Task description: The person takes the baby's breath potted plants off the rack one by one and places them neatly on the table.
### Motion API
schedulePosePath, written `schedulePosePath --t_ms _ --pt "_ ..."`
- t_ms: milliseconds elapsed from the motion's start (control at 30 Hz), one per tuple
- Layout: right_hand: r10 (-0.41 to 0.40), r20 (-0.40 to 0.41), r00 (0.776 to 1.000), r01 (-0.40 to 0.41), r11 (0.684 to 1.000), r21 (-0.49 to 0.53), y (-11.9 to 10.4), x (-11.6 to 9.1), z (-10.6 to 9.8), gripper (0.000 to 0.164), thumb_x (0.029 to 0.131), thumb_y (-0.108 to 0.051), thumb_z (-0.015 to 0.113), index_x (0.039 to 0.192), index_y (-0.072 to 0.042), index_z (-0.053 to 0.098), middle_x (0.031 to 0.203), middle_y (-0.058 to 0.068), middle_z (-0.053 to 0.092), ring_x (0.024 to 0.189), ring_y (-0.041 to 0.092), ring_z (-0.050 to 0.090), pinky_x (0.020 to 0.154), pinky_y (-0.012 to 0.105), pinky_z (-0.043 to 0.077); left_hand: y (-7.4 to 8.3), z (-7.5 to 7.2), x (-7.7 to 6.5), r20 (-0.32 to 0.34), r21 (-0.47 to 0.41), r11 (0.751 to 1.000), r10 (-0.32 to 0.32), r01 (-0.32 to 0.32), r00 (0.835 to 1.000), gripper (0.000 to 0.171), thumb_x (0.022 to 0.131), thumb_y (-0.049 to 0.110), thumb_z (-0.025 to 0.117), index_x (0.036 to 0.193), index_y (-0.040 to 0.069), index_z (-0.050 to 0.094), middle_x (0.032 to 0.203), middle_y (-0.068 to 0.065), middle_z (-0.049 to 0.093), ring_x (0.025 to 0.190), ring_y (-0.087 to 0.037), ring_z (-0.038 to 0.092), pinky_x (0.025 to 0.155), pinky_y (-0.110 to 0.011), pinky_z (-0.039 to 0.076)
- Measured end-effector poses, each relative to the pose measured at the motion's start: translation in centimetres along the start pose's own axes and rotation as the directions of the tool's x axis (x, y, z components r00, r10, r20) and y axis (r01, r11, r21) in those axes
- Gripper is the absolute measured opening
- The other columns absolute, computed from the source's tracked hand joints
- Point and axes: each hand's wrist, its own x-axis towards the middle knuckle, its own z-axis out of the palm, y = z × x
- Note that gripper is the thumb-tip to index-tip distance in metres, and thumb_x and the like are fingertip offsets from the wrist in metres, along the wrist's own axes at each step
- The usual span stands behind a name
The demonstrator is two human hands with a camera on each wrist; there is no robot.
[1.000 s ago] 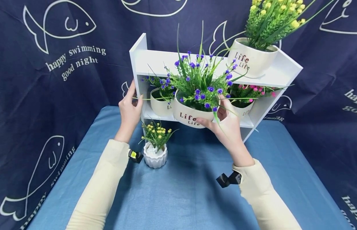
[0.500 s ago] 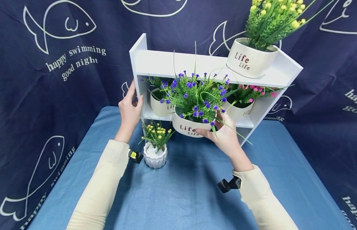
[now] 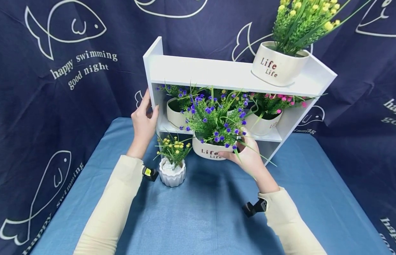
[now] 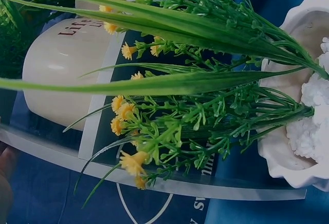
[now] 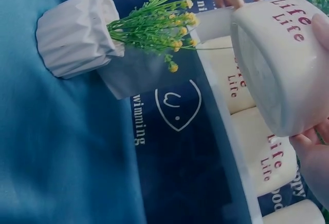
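My right hand (image 3: pixel 251 157) grips a cream oval flowerpot (image 3: pixel 204 149) by its right side, thumb on the front by the "Life" lettering. Purple artificial flowers and grass blades fill this pot. It is held up in front of a white two-tier shelf (image 3: pixel 198 69), and the right wrist view shows its bare underside. My left hand (image 3: pixel 143 122) holds the shelf's left side panel, fingers outside and thumb at the front edge. Below it, a small fluted white pot (image 3: pixel 173 175) with yellow flowers stands on the blue cloth.
On the middle board stand similar pots: a purple-flowered one (image 3: pixel 176 115) at left, a pink-flowered one (image 3: pixel 263 124) at right, and another (image 5: pixel 264 152) between them. A yellow-flowered pot (image 3: pixel 279 67) stands on the shelf top's right end. A dark fish-print curtain (image 3: pixel 89 106) hangs behind.
My right hand has lowered the purple-flowered pot from in front of the top board to just below the middle board's level. My left hand stays at the side panel.
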Motion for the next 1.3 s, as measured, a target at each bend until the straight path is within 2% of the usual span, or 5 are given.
schedulePosePath --t_ms 200,433,933,1100,1300 --pt "0.069 -0.013 0.998 -0.069 0.995 -0.066 1.5 -0.6 0.1 0.09 0.071 -0.015 0.084 0.147 -0.002 0.038 0.149 0.021 0.038 0.139 0.036 0.039 0.113 0.05 0.038 -0.1 0.0 -0.1 0.002 0.0 1.0 -0.008 0.008 1.0 0.054 0.093 0.007 0.06 0.145 0.011 0.046 0.123 -0.02 0.066 0.109 -0.03 0.068 0.076 -0.042 0.06" --pt "-0.028 -0.027 0.999 0.025 0.994 -0.102 3.1 -0.8 0.5 0.079 0.067 -0.015 0.087 0.137 -0.001 0.052 0.137 0.021 0.054 0.126 0.037 0.052 0.105 0.051 0.046 -0.1 0.0 -0.1 0.004 -0.003 1.0 -0.015 0.015 1.0 0.054 0.093 0.007 0.06 0.145 0.01 0.045 0.123 -0.021 0.066 0.11 -0.03 0.067 0.076 -0.042 0.06" --pt "-0.108 -0.004 0.994 0.105 0.98 -0.17 5.7 -1.0 0.8 0.084 0.065 -0.006 0.088 0.14 -0.003 0.05 0.136 0.016 0.058 0.119 0.031 0.058 0.093 0.022 0.052 0.0 0.0 -0.2 0.006 -0.013 0.999 -0.033 0.033 0.999 0.055 0.093 0.006 0.06 0.146 0.012 0.046 0.126 -0.019 0.064 0.113 -0.028 0.066 0.079 -0.041 0.059" --pt "-0.201 0.016 0.979 0.195 0.919 -0.343 6.6 -1.3 0.5 0.079 0.064 -0.013 0.089 0.135 -0.003 0.055 0.128 0.015 0.063 0.121 0.034 0.057 0.098 0.047 0.049 0.0 0.0 -0.1 0.01 -0.023 0.999 -0.032 0.032 0.999 0.055 0.093 0.006 0.06 0.145 0.012 0.046 0.127 -0.019 0.064 0.113 -0.028 0.065 0.08 -0.041 0.06" --pt "-0.349 0.013 0.937 0.319 0.843 -0.433 7.7 -1.6 -0.2 0.077 0.061 -0.019 0.09 0.128 0.001 0.057 0.121 0.018 0.065 0.116 0.036 0.059 0.095 0.048 0.048 0.0 0.0 0.0 0.012 -0.03 0.999 -0.022 0.022 1.0 0.055 0.093 0.007 0.06 0.146 0.012 0.045 0.127 -0.018 0.064 0.113 -0.028 0.066 0.08 -0.04 0.06"
